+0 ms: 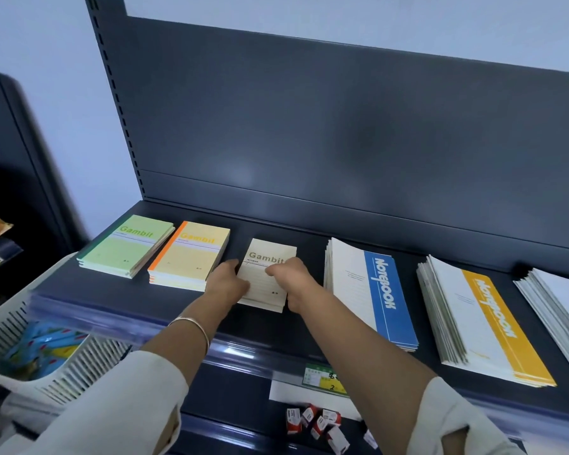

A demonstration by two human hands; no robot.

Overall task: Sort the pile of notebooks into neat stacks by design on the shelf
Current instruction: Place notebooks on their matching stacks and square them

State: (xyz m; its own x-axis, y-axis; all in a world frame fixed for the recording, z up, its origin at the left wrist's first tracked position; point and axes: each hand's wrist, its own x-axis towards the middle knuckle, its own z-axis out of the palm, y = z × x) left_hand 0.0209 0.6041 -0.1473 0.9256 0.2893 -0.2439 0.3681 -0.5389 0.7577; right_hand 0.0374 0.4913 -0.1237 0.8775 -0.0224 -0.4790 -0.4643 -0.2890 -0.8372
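The left fingers curl round the left edge of the cream Gambit stack. The right fingers clasp its right edge, so the left hand and right hand grip it between them. A thin bangle rings the left wrist.

The stack lies flat on the dark shelf. Just left of it sits the orange-spined stack, and beyond that the green stack. To its right lies the blue-banded stack of larger notebooks, then the yellow-banded stack, then a white-covered stack cut by the frame edge. Below and left of the cream stack stands a white slatted basket. Below it, on a lower shelf, lie small red-and-white boxes.
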